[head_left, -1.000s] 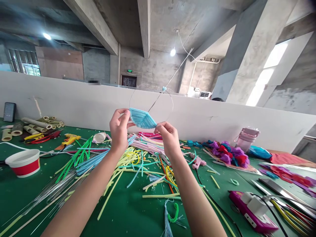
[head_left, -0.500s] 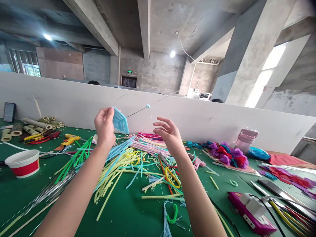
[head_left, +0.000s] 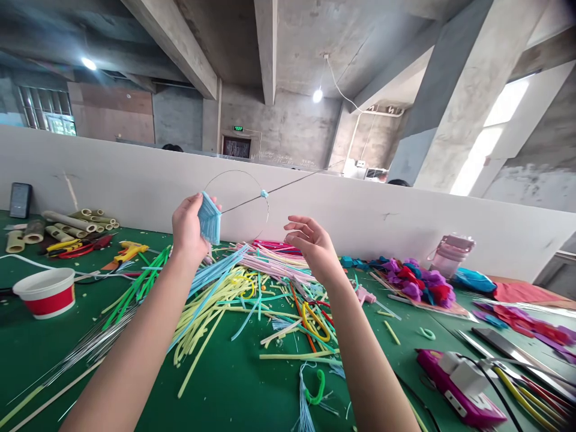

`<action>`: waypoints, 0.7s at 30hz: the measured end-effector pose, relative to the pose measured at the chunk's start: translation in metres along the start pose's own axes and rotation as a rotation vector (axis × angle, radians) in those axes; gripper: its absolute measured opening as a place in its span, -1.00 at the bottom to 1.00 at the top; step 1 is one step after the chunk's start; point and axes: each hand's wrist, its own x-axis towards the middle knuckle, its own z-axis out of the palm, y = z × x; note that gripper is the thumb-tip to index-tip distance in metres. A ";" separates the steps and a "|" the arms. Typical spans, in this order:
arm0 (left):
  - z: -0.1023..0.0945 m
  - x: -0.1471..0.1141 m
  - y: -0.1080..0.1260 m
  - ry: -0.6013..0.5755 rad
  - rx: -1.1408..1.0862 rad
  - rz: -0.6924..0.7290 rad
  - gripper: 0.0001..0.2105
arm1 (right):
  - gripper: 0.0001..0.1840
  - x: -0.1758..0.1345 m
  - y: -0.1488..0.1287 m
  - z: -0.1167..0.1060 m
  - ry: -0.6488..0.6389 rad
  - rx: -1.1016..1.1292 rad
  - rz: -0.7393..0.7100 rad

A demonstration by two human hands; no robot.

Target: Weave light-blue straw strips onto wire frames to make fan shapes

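Observation:
My left hand grips a flat blue piece with fine ribs by its edge, raised over the back of the table. A thin dark wire runs from that piece up to the right, and another thin wire curves in an arc above it. A small light-blue knob sits on the wire. To the right, my right hand is raised with fingers apart and nothing visible in them. Below both hands lie yellow, pink and blue pipe cleaner-like strips in a loose pile.
On the left stand a paper cup, a yellow glue gun and bamboo pieces. A purple power strip, a pink bottle and coloured petals lie right. A white partition closes the back.
The blue piece has turned and shifted slightly left in my left hand, and the knob has moved left with it. My right hand has drifted slightly right, still with its fingers apart.

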 end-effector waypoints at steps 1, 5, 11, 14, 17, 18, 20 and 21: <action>-0.001 0.001 0.000 -0.019 0.007 -0.021 -0.84 | -0.57 0.000 0.000 -0.001 -0.001 -0.007 0.003; -0.006 0.003 -0.002 -0.177 0.107 -0.150 -0.86 | -0.57 0.000 0.000 -0.004 -0.022 -0.027 0.011; -0.013 -0.005 -0.005 -0.561 0.317 -0.500 -0.85 | -0.60 0.000 0.004 -0.004 -0.068 -0.039 0.027; -0.018 -0.009 -0.010 -0.717 0.433 -0.621 -0.78 | -0.62 0.000 0.008 0.000 -0.093 -0.030 0.071; -0.020 -0.012 -0.018 -0.887 0.592 -0.659 -0.74 | -0.62 -0.001 0.015 0.007 -0.125 0.001 0.113; -0.019 -0.014 -0.021 -0.942 0.638 -0.649 -0.73 | -0.62 0.000 0.018 0.009 -0.127 0.004 0.128; -0.018 -0.015 -0.027 -1.035 0.708 -0.618 -0.71 | -0.63 0.000 0.023 0.013 -0.114 -0.021 0.168; -0.017 -0.016 -0.030 -1.064 0.732 -0.603 -0.70 | -0.64 0.000 0.025 0.015 -0.107 -0.040 0.193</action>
